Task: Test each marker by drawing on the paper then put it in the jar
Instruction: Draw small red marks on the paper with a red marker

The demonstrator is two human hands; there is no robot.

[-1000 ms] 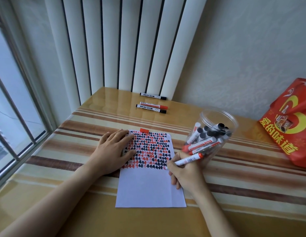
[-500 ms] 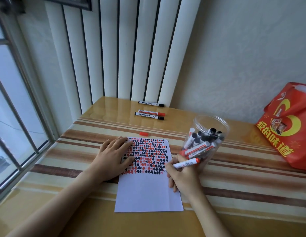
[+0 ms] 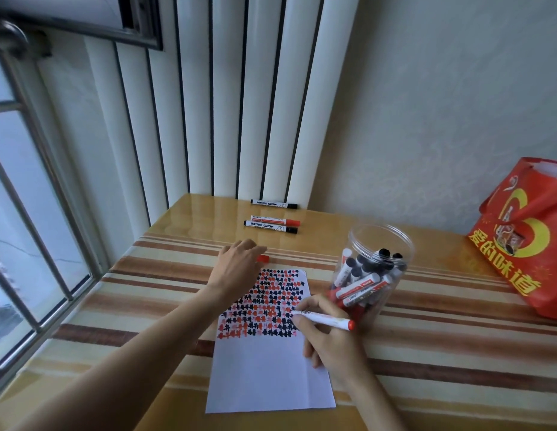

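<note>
A white paper (image 3: pixel 264 374) lies on the table, its upper half filled with red and black marks. My right hand (image 3: pixel 330 337) grips an uncapped red marker (image 3: pixel 325 318), tip at the paper's right edge. My left hand (image 3: pixel 239 264) is beyond the paper's top edge, fingers over a small red cap (image 3: pixel 264 258); whether it pinches the cap is hidden. A clear plastic jar (image 3: pixel 379 244) right of the paper holds several markers. Three capped markers lie at the back: a black one (image 3: pixel 274 204), a red one (image 3: pixel 275 220) and another black one (image 3: pixel 271 226).
A red printed bag (image 3: pixel 526 241) stands at the right by the wall. White vertical slats rise behind the striped table (image 3: pixel 442 321). A barred window runs along the left side.
My left hand lifted off the paper and moved forward to the red cap above its top edge. The right hand still holds the marker, now drawn slightly off the drawn rows. The view tilted up.
</note>
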